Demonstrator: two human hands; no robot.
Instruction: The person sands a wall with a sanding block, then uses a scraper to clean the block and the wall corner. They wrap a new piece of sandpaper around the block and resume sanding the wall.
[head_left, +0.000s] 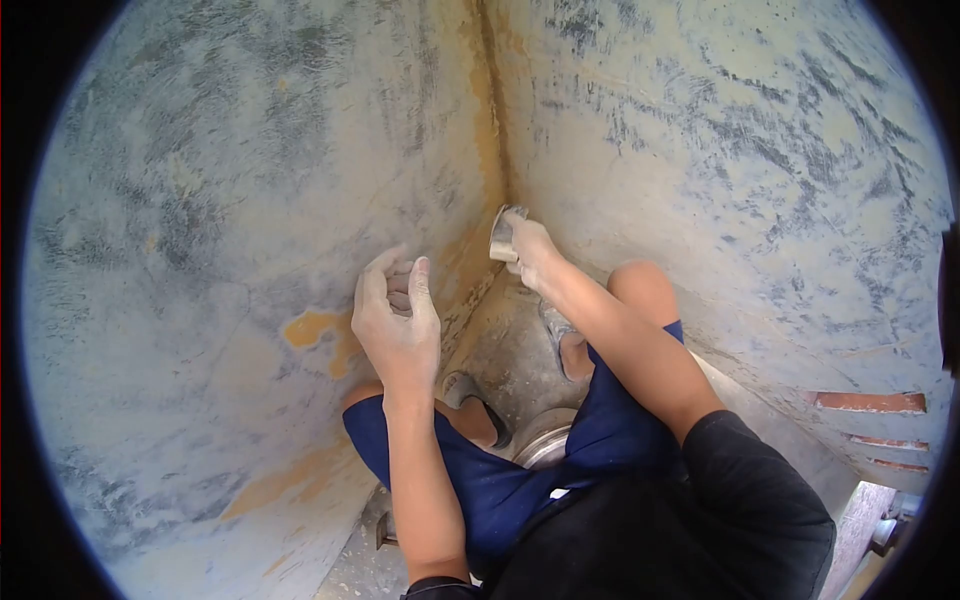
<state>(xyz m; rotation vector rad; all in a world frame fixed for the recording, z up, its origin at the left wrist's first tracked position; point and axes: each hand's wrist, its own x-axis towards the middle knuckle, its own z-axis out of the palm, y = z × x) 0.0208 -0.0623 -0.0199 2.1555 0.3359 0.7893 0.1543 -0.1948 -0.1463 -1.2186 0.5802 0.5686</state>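
My right hand (530,248) is closed around a small, curved, grey-beige piece (502,236) that looks like a folded sheet of sandpaper. It is right at the wall corner, low down where brownish-yellow streaks run. Pale dust coats both hands. My left hand (398,325) is raised in front of the left wall (230,220), fingers loosely bent and apart, with nothing in it. The right wall (700,130) rises beside my right forearm. Both walls show whitish filler with dark grey smears.
I sit low in the corner, knees spread, on a round-edged metallic thing (545,438). My dusty sandals (463,388) rest on the grey floor (505,345). Reddish slots (870,402) cut the right wall low down. A small brown bracket (384,532) is at lower left.
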